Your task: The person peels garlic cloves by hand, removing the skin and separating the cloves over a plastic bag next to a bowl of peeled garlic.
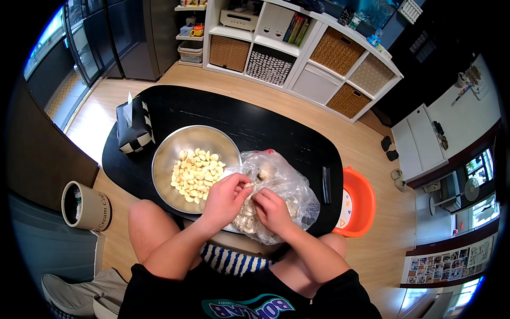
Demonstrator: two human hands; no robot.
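Note:
A wide metal bowl (pixel 160 173) stands on the black table, with many pale peeled garlic cloves (pixel 197 173) in it. Right of it lies a clear plastic bag (pixel 295 183) holding whitish skins and what looks like a garlic bulb (pixel 266 171). Over the bag's left part, my left hand (pixel 227 195) has its fingers pinched on a small pale piece, apparently a garlic clove. Close beside it, my right hand (pixel 271 206) is over the bag with its fingertips pressed together; what they hold, if anything, is too small to make out.
The black table (pixel 228 114) bears a tissue box (pixel 134 127) at the left and a dark narrow object (pixel 326 185) at the right. An orange basin (pixel 364 204) is past the right edge. A beige bin (pixel 98 207) stands on the floor at left.

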